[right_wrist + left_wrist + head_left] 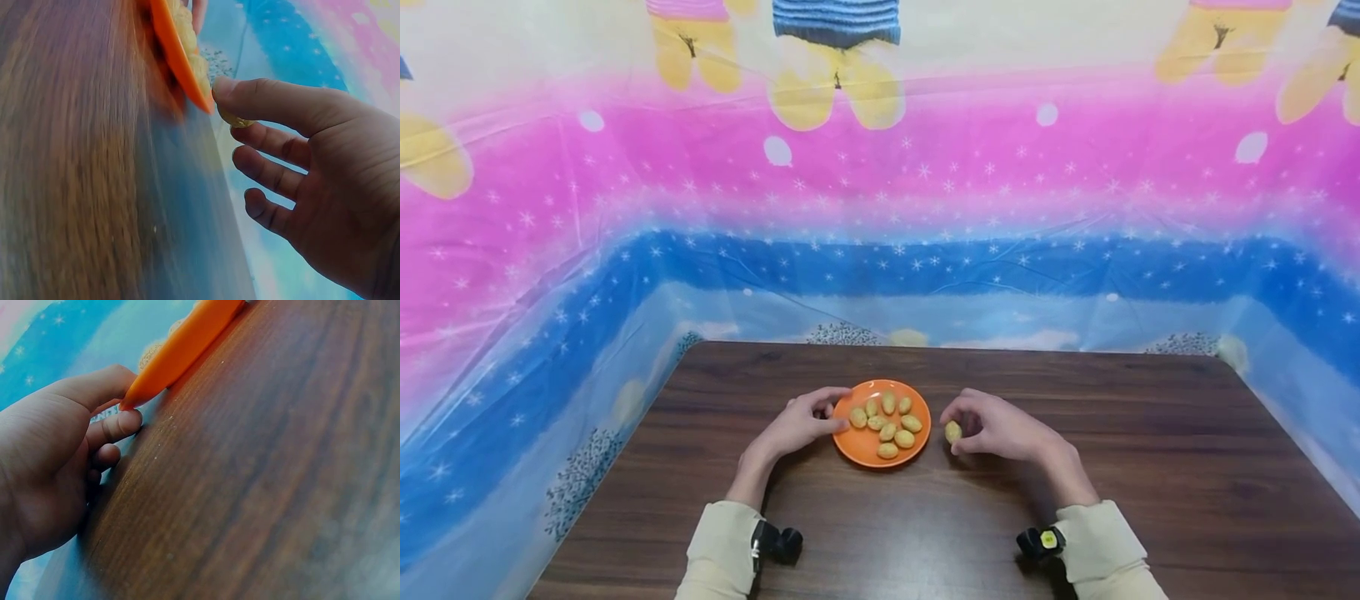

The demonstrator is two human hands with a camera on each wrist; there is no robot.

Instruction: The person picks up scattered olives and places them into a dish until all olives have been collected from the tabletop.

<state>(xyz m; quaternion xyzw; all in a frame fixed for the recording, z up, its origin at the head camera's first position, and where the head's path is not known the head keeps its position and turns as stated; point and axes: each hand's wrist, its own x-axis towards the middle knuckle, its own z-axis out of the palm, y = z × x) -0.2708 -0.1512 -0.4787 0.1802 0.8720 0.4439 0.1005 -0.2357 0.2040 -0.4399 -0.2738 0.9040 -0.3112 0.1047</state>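
A round orange plate [853, 450] lies on the table, holding several small, oval, yellow-brown nut-like pieces [887, 451]. My left hand [796, 427] pinches the plate's left rim between thumb and fingers. In the left wrist view the orange rim [181, 359] shows at the thumb and fingertip of that hand [56, 444]. To the right of the plate, my right hand [1003, 427] pinches one more nut-like piece [952, 432] between thumb and fingers. Seen from the right wrist, this piece [235, 119] is partly hidden by the thumb, and the other fingers are spread loosely below.
The dark wooden table [895, 533] has its far edge against a pink and blue patterned cloth [895, 175] that hangs behind and at both sides. A black wrist camera [778, 543] is on the left wrist, another [1036, 543] on the right.
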